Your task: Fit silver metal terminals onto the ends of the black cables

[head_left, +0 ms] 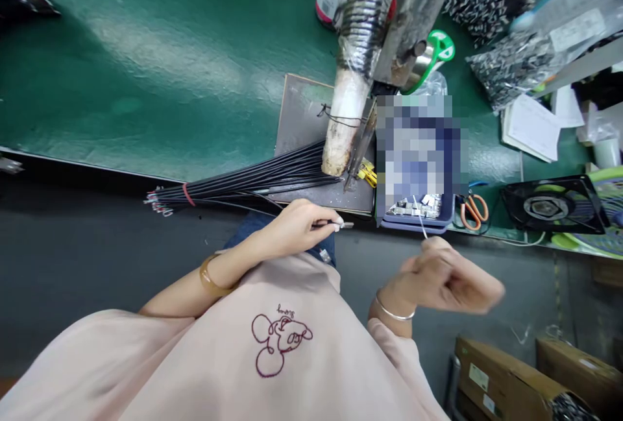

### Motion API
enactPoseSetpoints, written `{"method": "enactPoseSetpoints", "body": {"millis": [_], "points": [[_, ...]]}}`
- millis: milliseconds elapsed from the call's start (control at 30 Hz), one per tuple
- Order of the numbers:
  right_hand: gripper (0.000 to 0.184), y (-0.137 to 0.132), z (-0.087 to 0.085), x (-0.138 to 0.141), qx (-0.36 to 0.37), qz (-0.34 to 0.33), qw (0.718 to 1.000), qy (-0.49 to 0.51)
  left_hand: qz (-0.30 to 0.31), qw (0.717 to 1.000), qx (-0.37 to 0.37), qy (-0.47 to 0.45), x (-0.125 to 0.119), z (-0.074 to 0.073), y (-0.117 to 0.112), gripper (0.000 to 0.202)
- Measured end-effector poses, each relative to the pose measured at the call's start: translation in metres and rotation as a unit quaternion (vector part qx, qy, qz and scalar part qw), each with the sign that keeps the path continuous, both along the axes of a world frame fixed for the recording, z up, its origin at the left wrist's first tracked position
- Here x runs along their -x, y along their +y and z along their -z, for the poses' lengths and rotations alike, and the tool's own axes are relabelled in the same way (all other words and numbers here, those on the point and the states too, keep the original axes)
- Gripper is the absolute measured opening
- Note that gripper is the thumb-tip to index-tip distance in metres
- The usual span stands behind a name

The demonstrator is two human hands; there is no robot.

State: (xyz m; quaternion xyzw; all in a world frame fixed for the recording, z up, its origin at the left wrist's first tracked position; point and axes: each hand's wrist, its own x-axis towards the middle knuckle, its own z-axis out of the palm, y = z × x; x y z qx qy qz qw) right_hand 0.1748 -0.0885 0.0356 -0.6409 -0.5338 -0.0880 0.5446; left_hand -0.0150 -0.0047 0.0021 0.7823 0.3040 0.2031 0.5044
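My left hand [302, 229] is closed in a pinch on the end of a thin black cable, with a small metal connector [346, 225] sticking out past the fingertips. To the right, my right hand [445, 278], a little blurred, is closed round a thin white stick [422, 221] that points up toward a blue bin [413, 226]. Small silvery metal parts [428, 205] lie in the bin's near end; the rest of it is pixelated. A bundle of black cables [253, 174], tied with a red band [188, 194], lies across the bench edge beyond my left hand.
A ribbed hose [363, 32] with a pale nozzle hangs over a grey board [299, 109] on the green bench [160, 51]. Orange-handled scissors [474, 211] and a black fan [555, 205] stand right of the bin. Cardboard boxes [501, 375] sit on the floor.
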Motion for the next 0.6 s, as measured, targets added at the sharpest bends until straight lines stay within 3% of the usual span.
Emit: {"method": "enactPoseSetpoints", "body": {"millis": [67,100,200,267,367,433,500,600], "points": [[0.014,-0.003,-0.012,-0.003,-0.085,0.050,0.995,0.002,0.021,1.000,-0.016,-0.008,0.003,0.005,-0.005,0.017],[0.014,-0.004,-0.016,-0.006,-0.074,0.059,0.995,0.015,0.013,1.000,-0.016,-0.023,0.004,0.007,-0.007,0.016],[0.014,0.001,-0.018,-0.027,0.171,0.029,0.985,0.015,-0.069,0.993,-0.028,-0.096,0.006,0.010,-0.006,0.013],[0.015,0.008,-0.014,-0.048,0.268,0.026,0.962,-0.052,-0.138,0.979,-0.101,-0.114,0.005,0.010,0.000,0.015],[0.017,0.022,-0.006,-0.076,0.339,-0.026,0.931,-0.130,-0.187,0.945,-0.268,-0.002,0.001,0.009,0.014,0.021],[0.019,0.032,-0.004,-0.088,0.371,-0.094,0.913,-0.142,-0.162,0.924,-0.330,0.106,-0.003,0.009,0.022,0.023],[0.025,0.042,-0.006,-0.095,0.398,-0.149,0.894,-0.145,-0.128,0.916,-0.343,0.161,-0.006,0.010,0.026,0.024],[0.032,0.054,-0.013,-0.102,0.440,-0.184,0.863,-0.168,-0.109,0.934,-0.318,0.119,-0.007,0.012,0.025,0.023]]}}
